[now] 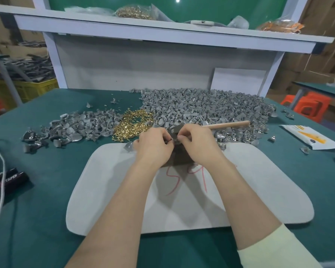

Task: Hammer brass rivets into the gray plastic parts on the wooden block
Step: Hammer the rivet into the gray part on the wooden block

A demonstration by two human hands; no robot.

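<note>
My left hand (155, 146) and my right hand (196, 144) meet over the dark wooden block (179, 158) on the grey-white mat (259, 186). Both pinch a small gray plastic part (173, 140) between their fingertips above the block. I cannot tell if a rivet is in it. A hammer lies behind my right hand, its metal head (177, 128) by my fingers and its wooden handle (228, 125) pointing right. Loose brass rivets (132, 123) lie in a pile just beyond my left hand. A big heap of gray plastic parts (205, 107) fills the table behind.
A smaller heap of gray parts (70, 130) lies to the left. Black-handled pliers (6, 180) and a white cord (0, 171) sit at the left edge. A white and yellow packet (309, 137) lies at the right. A shelf (162, 29) with bags overhangs the back.
</note>
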